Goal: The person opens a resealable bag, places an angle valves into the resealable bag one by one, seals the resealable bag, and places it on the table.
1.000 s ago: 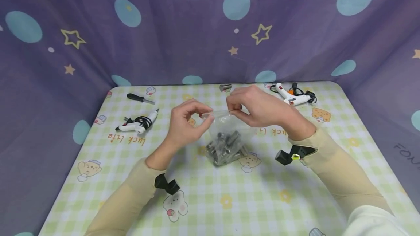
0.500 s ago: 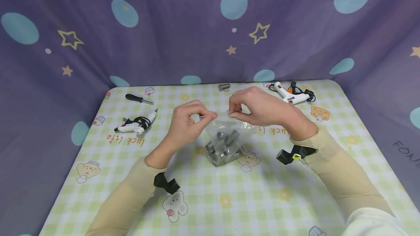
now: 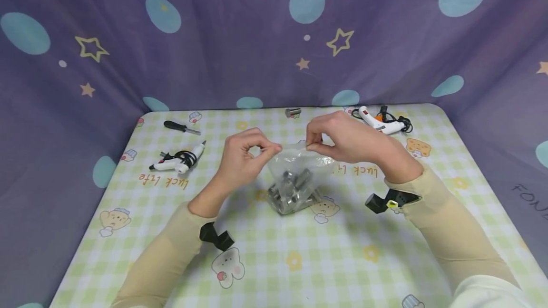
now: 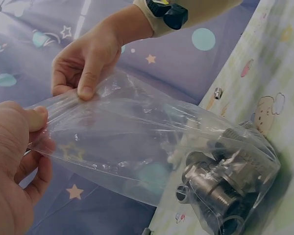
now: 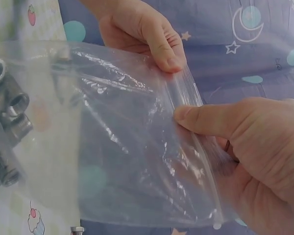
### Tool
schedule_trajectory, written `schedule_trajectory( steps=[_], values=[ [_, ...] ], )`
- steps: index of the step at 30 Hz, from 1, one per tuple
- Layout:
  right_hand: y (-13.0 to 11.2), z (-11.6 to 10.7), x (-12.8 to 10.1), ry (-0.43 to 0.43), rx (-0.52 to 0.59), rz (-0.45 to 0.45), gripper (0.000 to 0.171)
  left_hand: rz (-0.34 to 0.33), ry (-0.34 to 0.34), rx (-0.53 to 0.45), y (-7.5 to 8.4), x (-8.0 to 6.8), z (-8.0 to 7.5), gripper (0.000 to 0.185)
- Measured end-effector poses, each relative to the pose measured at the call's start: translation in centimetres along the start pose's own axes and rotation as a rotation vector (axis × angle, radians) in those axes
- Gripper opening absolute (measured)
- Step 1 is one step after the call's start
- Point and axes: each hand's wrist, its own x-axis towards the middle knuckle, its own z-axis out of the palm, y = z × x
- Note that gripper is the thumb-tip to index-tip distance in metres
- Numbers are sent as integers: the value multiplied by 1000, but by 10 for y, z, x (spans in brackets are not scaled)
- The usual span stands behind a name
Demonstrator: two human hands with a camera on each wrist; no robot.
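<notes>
Clear zip-lock bag (image 3: pixel 299 165): held upright above the table's middle, its bottom resting on the checked tablecloth (image 3: pixel 342 260), loaded with grey metal pipe fittings (image 3: pixel 293 191).
Left hand (image 3: pixel 244 156): thumb and forefinger pinch the bag's top strip at its left end; other fingers curled.
Right hand (image 3: pixel 342 137): thumb and forefingers pinch the same strip at its right end, near the left hand's pinch.
Near half of the cloth, between the sleeves: open room.
Left side: white glue gun (image 3: pixel 180 161) with coiled cord; black-handled screwdriver (image 3: pixel 181 128) behind it, near the far-left corner.
Far edge: one loose metal fitting (image 3: pixel 293 112) just behind the hands; second glue gun (image 3: pixel 381 122) at the far right, close to the right hand.
</notes>
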Motion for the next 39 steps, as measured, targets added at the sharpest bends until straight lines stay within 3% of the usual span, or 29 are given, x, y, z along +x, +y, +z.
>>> schedule_trajectory(
  steps=[23,39],
  values=[
    [17,-5,-25,38,-56,17,19,1,20,-26,-4,1,0,15],
    [27,-5,-41,101,-66,-36,21,-35,31,-90,-7,-2,-2,16]
  ],
)
